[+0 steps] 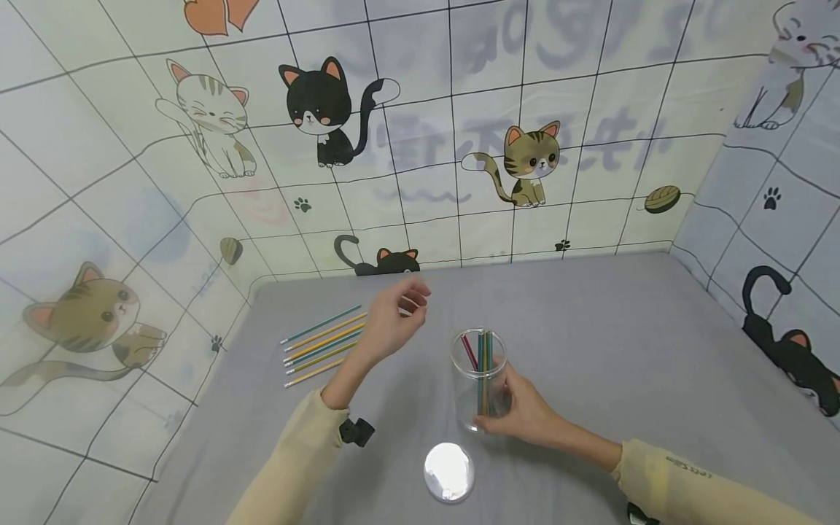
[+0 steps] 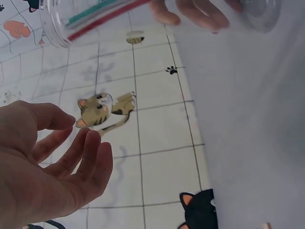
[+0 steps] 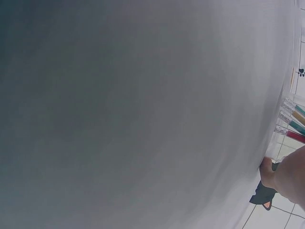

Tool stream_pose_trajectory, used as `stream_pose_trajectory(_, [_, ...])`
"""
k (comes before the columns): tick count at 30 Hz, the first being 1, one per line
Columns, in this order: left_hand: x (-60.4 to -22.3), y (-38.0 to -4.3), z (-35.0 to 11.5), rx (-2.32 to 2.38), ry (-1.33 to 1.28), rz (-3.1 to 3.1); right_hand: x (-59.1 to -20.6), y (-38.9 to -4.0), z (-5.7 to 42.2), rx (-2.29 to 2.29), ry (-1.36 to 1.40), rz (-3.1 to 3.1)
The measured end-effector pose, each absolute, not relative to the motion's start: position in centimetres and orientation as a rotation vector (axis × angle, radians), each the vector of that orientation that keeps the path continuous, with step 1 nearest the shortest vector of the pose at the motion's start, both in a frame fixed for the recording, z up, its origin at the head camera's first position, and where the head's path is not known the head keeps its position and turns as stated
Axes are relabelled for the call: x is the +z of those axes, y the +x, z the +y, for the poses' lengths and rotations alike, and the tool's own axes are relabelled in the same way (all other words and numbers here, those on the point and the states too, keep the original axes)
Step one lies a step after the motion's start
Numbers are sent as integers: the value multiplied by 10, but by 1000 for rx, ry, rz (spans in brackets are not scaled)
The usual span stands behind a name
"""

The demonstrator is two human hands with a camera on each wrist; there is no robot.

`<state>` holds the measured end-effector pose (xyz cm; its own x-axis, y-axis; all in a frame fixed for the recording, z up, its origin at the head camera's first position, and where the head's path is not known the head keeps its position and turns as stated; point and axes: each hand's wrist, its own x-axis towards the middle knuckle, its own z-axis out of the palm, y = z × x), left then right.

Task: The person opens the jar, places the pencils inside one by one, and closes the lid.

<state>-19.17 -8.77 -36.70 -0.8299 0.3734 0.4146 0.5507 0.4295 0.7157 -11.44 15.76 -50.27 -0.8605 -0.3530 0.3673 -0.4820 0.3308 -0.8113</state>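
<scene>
My right hand grips the lower part of a clear jar that stands upright on the table. Inside it lean several pencils, red, teal and yellow. To the left, my left hand hangs loosely curled over the right ends of a row of pencils, with nothing between its fingers. In the left wrist view that hand shows a gap between thumb and fingers. The right wrist view catches eraser ends of the jar's pencils beside my right hand.
A round clear lid lies on the grey tabletop in front of the jar. Cloth walls printed with cats and grid lines enclose the table at the back and both sides.
</scene>
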Motion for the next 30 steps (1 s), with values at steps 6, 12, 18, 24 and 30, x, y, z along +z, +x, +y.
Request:
stream_pose_trajectory(6, [-390, -200, -109, -1379, -721, -2569, -502, -114, 157, 1576, 777, -2467])
stream_pose_trajectory(12, [-409, -206, -127, -1400, -578, -2631, -502, -113, 158, 1560, 800, -2443])
stream_pose_trajectory(18, [-420, -208, -138, -1375, -562, -2653, -502, -113, 158, 1574, 787, -2442])
stream_pose_trajectory(24, [-429, -212, -147, -1382, -516, -2696, -501, -113, 157, 1580, 789, -2441])
stream_pose_trajectory(30, [-437, -215, -156, -1374, -474, -2721, -500, -112, 157, 1567, 793, -2436])
